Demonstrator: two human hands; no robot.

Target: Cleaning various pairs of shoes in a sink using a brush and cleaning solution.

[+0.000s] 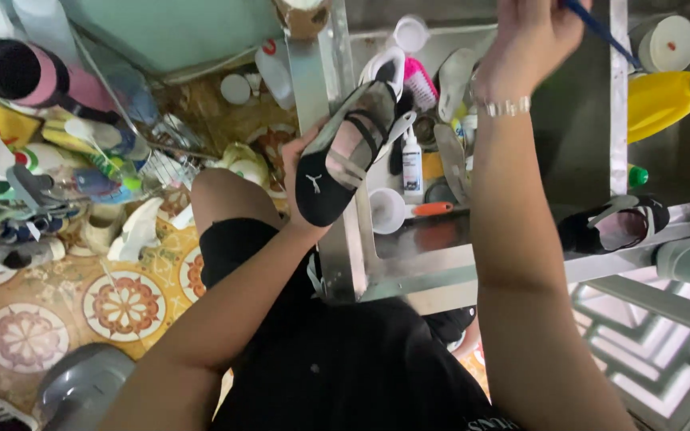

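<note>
My left hand (301, 172) grips a black sandal-style shoe (343, 152) with a pale insole and dark straps, its toe pointing down over the edge of a metal tray (409, 255). My right hand (529, 36), with a beaded bracelet at the wrist, is raised at the top of the view and closed on a thin blue stick-like tool (600, 28) whose far end runs out toward the right. The matching black shoe (612, 226) lies on the metal ledge to the right of my right forearm.
The tray holds a pink brush (419, 80), a small white bottle (412, 164), a white cup (386, 209) and several soles. A yellow bottle with a green cap (668, 96) lies at right. Bottles and shoes (25, 104) crowd the patterned floor at left.
</note>
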